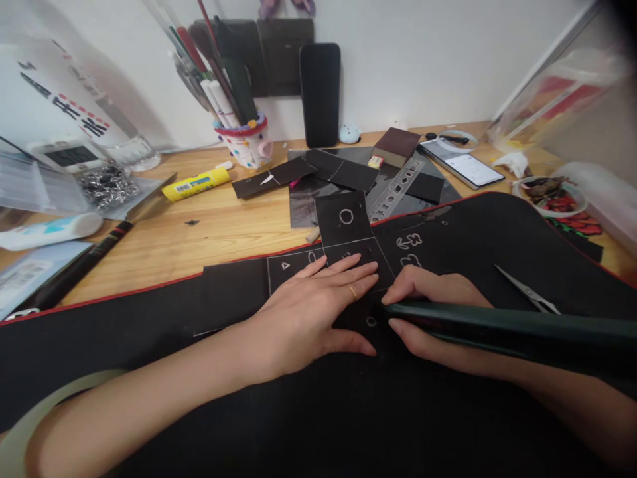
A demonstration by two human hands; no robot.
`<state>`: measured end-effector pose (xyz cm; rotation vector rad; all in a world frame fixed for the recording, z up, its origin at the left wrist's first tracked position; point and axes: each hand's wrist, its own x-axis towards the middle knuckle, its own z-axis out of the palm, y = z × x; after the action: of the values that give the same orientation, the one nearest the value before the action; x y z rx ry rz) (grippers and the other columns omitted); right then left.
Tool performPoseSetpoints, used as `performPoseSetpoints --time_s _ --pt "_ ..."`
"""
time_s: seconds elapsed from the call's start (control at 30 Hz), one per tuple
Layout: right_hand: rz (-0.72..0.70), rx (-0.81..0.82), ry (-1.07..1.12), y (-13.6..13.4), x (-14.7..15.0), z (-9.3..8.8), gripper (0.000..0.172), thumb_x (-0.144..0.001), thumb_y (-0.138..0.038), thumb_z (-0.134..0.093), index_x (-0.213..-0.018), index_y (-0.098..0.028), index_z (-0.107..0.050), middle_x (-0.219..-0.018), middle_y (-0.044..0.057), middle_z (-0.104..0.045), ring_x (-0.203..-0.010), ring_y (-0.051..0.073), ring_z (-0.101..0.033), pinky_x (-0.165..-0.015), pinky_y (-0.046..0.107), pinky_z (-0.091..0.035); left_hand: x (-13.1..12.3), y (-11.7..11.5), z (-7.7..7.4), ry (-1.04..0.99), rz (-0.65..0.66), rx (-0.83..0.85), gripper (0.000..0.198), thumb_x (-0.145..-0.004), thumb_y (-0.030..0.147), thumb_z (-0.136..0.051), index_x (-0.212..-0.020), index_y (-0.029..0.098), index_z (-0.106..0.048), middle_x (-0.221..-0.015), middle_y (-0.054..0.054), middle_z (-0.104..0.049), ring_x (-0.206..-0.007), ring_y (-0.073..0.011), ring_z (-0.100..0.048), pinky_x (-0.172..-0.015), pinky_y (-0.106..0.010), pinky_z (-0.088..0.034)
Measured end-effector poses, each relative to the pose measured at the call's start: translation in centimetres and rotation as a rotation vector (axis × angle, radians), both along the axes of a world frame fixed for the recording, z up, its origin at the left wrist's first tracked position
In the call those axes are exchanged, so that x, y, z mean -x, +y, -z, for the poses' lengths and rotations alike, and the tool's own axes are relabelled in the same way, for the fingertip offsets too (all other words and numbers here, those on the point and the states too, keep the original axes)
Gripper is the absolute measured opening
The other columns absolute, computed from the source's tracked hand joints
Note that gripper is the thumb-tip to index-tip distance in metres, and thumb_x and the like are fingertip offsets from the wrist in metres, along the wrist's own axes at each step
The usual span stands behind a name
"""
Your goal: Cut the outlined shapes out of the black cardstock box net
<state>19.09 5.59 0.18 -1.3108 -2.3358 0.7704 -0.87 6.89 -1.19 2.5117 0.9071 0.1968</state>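
Observation:
A piece of black card with white lines and drawn shapes lies on a black mat with a red edge. My left hand presses flat on this card, fingers stretched and thumb spread, covering part of the drawings. Close to its fingertips, my right hand pinches a long dark green pen-like tool; its exact kind is unclear. The tool's tip end points at the card beside a small white circle. White flower outlines show just beyond my right hand.
Small scissors lie on the mat at right. Behind are a shape stencil, black card strips, a yellow glue stick, a pen cup, an upright phone and a lit phone. A bottle stands left.

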Motion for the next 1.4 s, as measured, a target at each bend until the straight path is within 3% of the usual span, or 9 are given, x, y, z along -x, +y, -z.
performPoseSetpoints --time_s 0.17,0.5,0.87,1.0,1.17,1.3,1.4 --pt "0.006 -0.005 -0.005 -0.1 0.0 0.2 0.013 -0.065 -0.014 -0.051 -0.074 -0.022 -0.048 -0.066 -0.003 -0.059 -0.056 0.011 -0.056 -0.051 0.021 -0.040 0.0 -0.1 0.0 0.019 -0.004 -0.003 0.068 -0.077 0.057 -0.045 -0.133 0.027 -0.022 -0.141 0.004 -0.020 -0.131 -0.0136 -0.011 -0.107 -0.036 -0.007" --pt "-0.193 0.086 0.103 0.9 -1.3 -0.1 0.020 -0.072 -0.009 -0.055 -0.086 -0.023 -0.052 -0.083 -0.005 -0.059 -0.074 0.008 -0.056 -0.065 0.016 -0.042 0.0 0.1 0.2 0.048 -0.008 -0.005 0.069 -0.076 0.058 -0.047 -0.133 0.028 -0.022 -0.141 0.006 -0.017 -0.131 -0.0130 -0.010 -0.107 -0.035 -0.005" --pt "-0.196 0.070 0.122 0.9 -1.4 0.0 0.020 -0.072 -0.008 -0.054 -0.085 -0.023 -0.051 -0.082 -0.006 -0.058 -0.074 0.007 -0.055 -0.066 0.016 -0.040 0.0 0.1 0.2 0.022 -0.005 0.012 0.070 -0.076 0.058 -0.047 -0.134 0.028 -0.021 -0.141 0.004 -0.018 -0.131 -0.0150 -0.011 -0.107 -0.036 -0.006" --pt "-0.110 0.051 0.074 0.5 -0.8 0.0 0.016 -0.069 -0.012 -0.055 -0.080 -0.022 -0.051 -0.072 -0.006 -0.058 -0.063 0.007 -0.054 -0.056 0.016 -0.040 0.0 0.1 0.3 0.027 -0.007 0.013 0.071 -0.075 0.058 -0.047 -0.134 0.029 -0.019 -0.141 0.005 -0.018 -0.131 -0.0144 -0.010 -0.107 -0.037 -0.005" --pt "0.222 0.102 -0.039 -0.4 0.8 -0.6 0.014 -0.063 -0.012 -0.054 -0.071 -0.022 -0.050 -0.056 -0.007 -0.057 -0.047 0.008 -0.052 -0.044 0.018 -0.037 -0.2 0.1 0.3 0.021 -0.015 0.014 0.071 -0.075 0.057 -0.048 -0.133 0.030 -0.020 -0.141 0.005 -0.019 -0.131 -0.0152 -0.011 -0.107 -0.039 -0.007" --pt "0.229 0.147 -0.021 -0.7 1.4 -1.4 0.009 -0.064 -0.014 -0.052 -0.069 -0.022 -0.051 -0.057 -0.007 -0.057 -0.048 0.008 -0.051 -0.043 0.018 -0.037 -0.4 -0.2 0.1 -0.011 -0.020 0.027 0.071 -0.074 0.055 -0.051 -0.133 0.030 -0.022 -0.141 0.003 -0.022 -0.131 -0.0178 -0.013 -0.106 -0.043 -0.007" --pt "0.232 0.167 -0.018 -0.8 1.4 -1.8 0.006 -0.066 -0.016 -0.051 -0.068 -0.022 -0.050 -0.057 -0.006 -0.055 -0.050 0.009 -0.050 -0.042 0.018 -0.035 -0.1 0.3 -0.4 -0.050 -0.064 0.048 0.065 -0.075 0.052 -0.052 -0.130 0.025 -0.031 -0.139 -0.001 -0.028 -0.129 -0.0178 -0.018 -0.106 -0.039 -0.015"
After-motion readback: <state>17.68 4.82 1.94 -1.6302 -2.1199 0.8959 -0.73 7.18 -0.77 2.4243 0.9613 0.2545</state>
